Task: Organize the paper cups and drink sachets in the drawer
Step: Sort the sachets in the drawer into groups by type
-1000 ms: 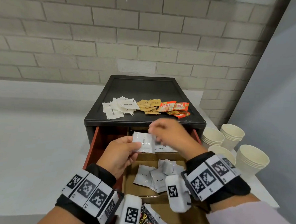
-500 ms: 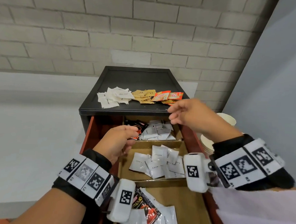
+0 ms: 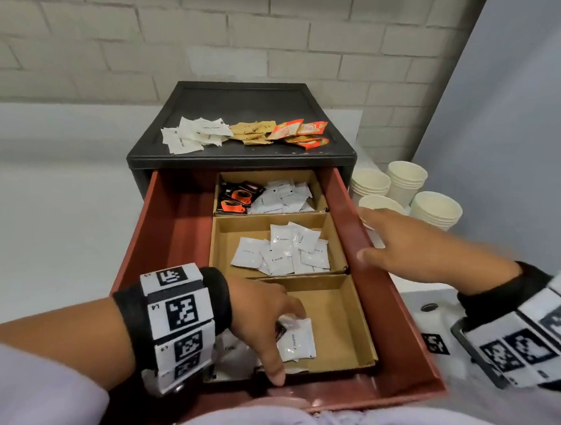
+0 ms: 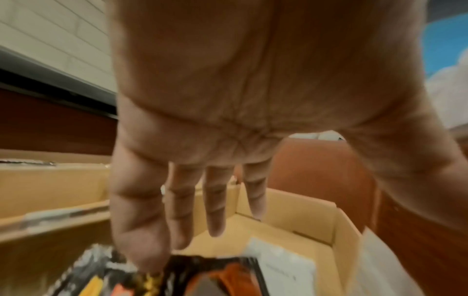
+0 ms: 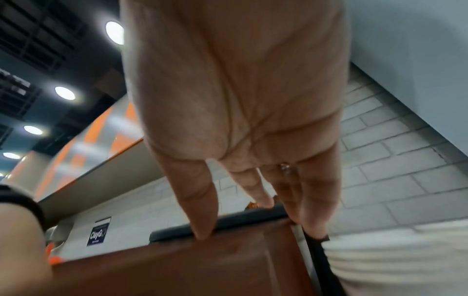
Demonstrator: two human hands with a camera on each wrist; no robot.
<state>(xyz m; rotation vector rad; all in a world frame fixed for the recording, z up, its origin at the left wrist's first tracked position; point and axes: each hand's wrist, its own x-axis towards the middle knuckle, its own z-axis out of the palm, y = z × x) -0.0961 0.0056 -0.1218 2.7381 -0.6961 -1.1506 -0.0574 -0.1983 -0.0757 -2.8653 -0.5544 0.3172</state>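
Note:
The red-brown drawer (image 3: 160,238) stands pulled out, with three cardboard compartments along its right side. My left hand (image 3: 266,335) reaches into the nearest compartment (image 4: 303,216), fingers straight, over a white cream sachet (image 3: 295,341) and a black-orange coffee sachet (image 4: 215,276); one fingertip touches the coffee sachet. My right hand (image 3: 378,237) lies with straight fingers on the drawer's right wall (image 5: 177,266), beside the stacks of paper cups (image 3: 435,209). More cream sachets (image 3: 283,251) fill the middle compartment. Coffee sachets (image 3: 237,197) and white ones (image 3: 286,193) share the far one.
On top of the black cabinet (image 3: 243,160) lie white sachets (image 3: 195,134), brown sachets (image 3: 251,132) and orange sachets (image 3: 299,132). The drawer's left half is bare. A brick wall stands behind, and a grey panel rises on the right past the cups.
My left hand no longer holds the white sachet and has come back from the far compartment to the nearest one. My right hand dropped from the cabinet top to the drawer's right wall.

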